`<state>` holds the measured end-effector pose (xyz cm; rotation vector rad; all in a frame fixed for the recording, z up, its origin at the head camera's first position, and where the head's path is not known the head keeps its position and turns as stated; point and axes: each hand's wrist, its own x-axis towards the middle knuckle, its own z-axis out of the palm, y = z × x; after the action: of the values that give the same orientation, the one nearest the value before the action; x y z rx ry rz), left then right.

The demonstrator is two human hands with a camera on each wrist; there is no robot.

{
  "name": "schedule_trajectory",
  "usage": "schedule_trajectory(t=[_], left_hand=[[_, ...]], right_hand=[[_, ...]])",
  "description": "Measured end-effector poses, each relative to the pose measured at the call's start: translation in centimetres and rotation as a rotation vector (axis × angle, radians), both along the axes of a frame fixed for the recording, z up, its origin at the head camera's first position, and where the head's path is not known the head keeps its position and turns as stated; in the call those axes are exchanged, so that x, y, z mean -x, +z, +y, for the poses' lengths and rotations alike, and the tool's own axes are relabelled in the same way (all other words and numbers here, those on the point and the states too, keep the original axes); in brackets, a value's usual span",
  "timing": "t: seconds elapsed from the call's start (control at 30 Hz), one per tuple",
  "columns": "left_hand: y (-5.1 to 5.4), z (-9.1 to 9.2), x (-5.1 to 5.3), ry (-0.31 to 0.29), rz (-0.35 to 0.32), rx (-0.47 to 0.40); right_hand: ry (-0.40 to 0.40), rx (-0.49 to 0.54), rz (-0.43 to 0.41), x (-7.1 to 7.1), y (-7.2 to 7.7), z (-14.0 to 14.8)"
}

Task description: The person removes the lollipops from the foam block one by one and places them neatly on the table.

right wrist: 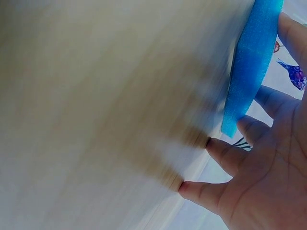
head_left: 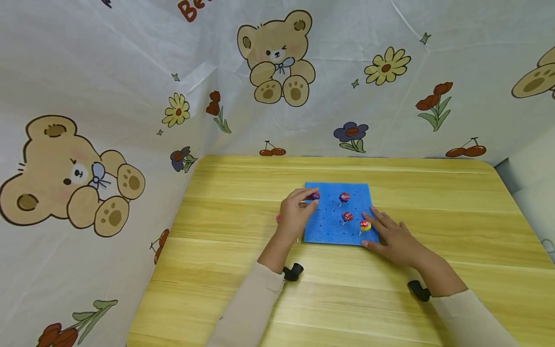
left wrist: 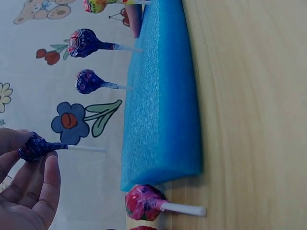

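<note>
Beige sleeves, two (head_left: pixel 247 308): over the near part of the table, well apart, each with a black wrist mount (head_left: pixel 294 272) at the cuff.
Wooden table (head_left: pixel 347 294): a broad strip of wood between the sleeves and the block's near edge; wide margins left and right.
Right hand (head_left: pixel 396 243): fingers spread, nothing gripped; thumb at the block's near right corner, fingertips along its right edge, two fingertips down on the wood.
Blue foam block (head_left: pixel 331 231): flat on the table, small dark holes in its top; all edges well inside the table's.
Pink-wrapped lollipop (left wrist: pixel 144 202): just off the block's left edge, partly behind the left hand in the head view.
Yellow-and-red lollipop (head_left: pixel 365 225): upright near the right edge, close room between thumb and fingers.
Red-and-blue lollipop (head_left: pixel 347 217): upright, mid-block.
Left hand (head_left: pixel 295 212): thumb and fingers closed in a pinch on the wrapped head of a dark blue lollipop (left wrist: pixel 38 146), over the block's far left corner; stick tip short of the foam, a small gap between.
Second red-and-blue lollipop (head_left: pixel 344 197): upright, farther back, room on both sides.
Printed cloth (head_left: pixel 303 130): behind the table's far edge, well beyond the block.
</note>
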<state>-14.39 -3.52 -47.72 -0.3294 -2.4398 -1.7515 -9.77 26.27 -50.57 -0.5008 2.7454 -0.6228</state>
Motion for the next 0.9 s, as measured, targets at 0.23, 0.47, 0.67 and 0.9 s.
schedule_trajectory(t=[0.23,0.47,0.67,0.9], left_hand=[[-0.1,-1.4,-0.2,0.023,-0.013,-0.030],[0.1,-2.7,-0.1,0.062,-0.013,-0.032],[0.3,-3.6,-0.3,0.091,-0.015,-0.010],[0.1,-4.6,-0.6,0.125,-0.016,0.027]], right_hand=[[-0.003,0.017,-0.004,-0.1,0.3,-0.1],[-0.003,0.012,0.000,-0.1,0.3,-0.2],[-0.004,0.012,-0.004,-0.1,0.2,-0.1],[-0.001,0.015,-0.005,0.0,0.1,-0.1]])
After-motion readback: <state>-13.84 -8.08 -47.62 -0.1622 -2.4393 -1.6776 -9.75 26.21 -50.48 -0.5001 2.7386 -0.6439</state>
